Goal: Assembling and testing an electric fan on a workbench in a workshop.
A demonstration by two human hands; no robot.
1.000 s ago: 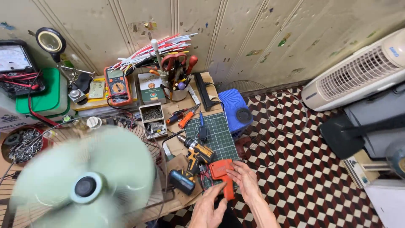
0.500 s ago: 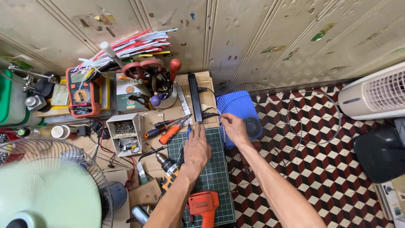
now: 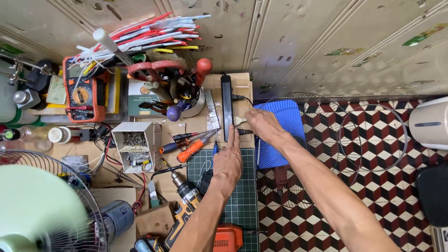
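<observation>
Both forearms are bare, with no sleeves, gloves, watch or rings in view. The left hand (image 3: 227,164) and the right hand (image 3: 264,125) are bare too, fingers (image 3: 233,136) unadorned.

A worn, pale wall (image 3: 326,42) of ribbed panels, stained and flecked with chipped green paint, runs along the far edge of the counter (image 3: 238,84). The floor (image 3: 373,154) beyond the counter's right edge is tiled in a red, black and white cube pattern. A blue plastic stool (image 3: 280,140) stands just beside that edge. A white appliance (image 3: 429,123) sits at the far right, with something dark (image 3: 434,196) below it. Light is even and soft.
</observation>
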